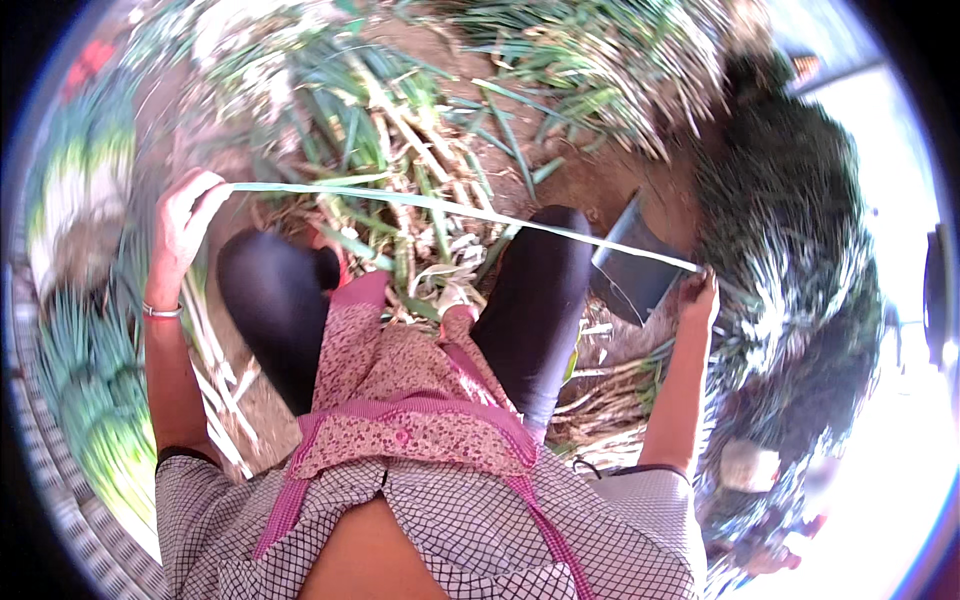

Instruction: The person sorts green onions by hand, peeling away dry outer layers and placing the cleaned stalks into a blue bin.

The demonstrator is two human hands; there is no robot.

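A long pale green strip (440, 204) is stretched taut between my hands, slanting down toward the right. It looks like flat tying tape, though its exact kind is hard to tell. My left hand (190, 208), with a bracelet at the wrist, pinches one end above my left knee. The other end is gripped by my right hand (700, 298), out beyond my right knee and lower. Between and beyond my knees lies a loose pile of trimmed spring onion leaves and stalks (405, 180) on the ground, with the strip passing over it.
Spring onion heaps lie ahead (590, 70) and along the right (790, 200). Bundles (90, 370) line the left side. A dark sheet-like object (637, 265) stands beside my right knee. A whitish container (750, 467) sits at the lower right. Stalks (610, 400) lie near my right thigh.
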